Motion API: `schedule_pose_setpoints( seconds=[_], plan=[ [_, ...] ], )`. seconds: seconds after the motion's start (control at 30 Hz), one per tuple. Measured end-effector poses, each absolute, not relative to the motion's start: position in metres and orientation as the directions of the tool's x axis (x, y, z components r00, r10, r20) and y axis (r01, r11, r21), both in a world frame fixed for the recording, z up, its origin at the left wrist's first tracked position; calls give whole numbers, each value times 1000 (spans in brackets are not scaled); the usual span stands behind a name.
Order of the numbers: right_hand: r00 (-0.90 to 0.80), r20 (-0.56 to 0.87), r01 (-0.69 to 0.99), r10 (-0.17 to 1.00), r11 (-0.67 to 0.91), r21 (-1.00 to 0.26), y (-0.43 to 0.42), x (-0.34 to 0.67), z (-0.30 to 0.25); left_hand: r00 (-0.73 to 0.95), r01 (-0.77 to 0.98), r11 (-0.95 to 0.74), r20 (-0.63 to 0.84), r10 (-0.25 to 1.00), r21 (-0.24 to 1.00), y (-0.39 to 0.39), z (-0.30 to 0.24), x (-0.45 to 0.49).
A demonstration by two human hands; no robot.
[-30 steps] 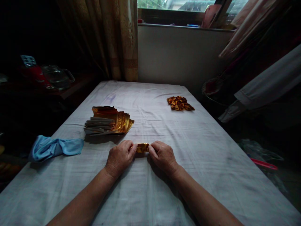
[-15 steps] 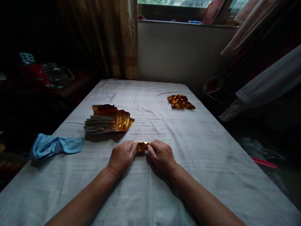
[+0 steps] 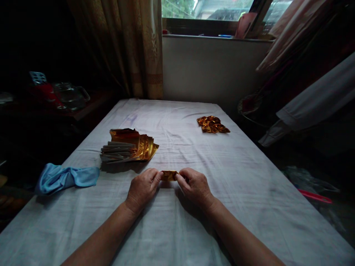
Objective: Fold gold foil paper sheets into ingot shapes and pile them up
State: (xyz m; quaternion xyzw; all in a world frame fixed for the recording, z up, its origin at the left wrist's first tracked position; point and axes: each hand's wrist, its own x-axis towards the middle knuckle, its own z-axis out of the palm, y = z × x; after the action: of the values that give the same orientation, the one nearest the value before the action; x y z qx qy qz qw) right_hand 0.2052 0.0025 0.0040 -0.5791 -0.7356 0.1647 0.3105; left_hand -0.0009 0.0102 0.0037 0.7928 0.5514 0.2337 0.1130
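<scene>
A small folded piece of gold foil paper lies between my two hands on the white sheet. My left hand pinches its left end with fingers closed. Its right end is pinched by my right hand, also closed. Left of and beyond my hands sits a fanned stack of gold foil sheets. At the far right of the sheet lies a small heap of folded gold pieces.
A crumpled blue cloth lies at the sheet's left edge. A dark side table with a glass jug stands at the left. Curtain and window wall are behind. Hanging clothes crowd the right side.
My hands have stayed in place, pinching the gold piece closer together so it looks shorter. The camera view has tilted slightly.
</scene>
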Motion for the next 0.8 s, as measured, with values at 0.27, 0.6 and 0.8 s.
schedule_pose_setpoints(
  seconds=[0.27,0.6,0.8],
  plan=[
    [-149,290,815,945,283,-505,24,239,7,267,758,-361,246,932,544,10,9,-2],
    [536,268,809,800,-398,-432,109,375,10,123,729,-259,251,960,634,24,4,-14],
    [651,264,736,711,-507,-448,142,411,-5,107,723,-243,243,964,646,24,4,-12]
  ],
)
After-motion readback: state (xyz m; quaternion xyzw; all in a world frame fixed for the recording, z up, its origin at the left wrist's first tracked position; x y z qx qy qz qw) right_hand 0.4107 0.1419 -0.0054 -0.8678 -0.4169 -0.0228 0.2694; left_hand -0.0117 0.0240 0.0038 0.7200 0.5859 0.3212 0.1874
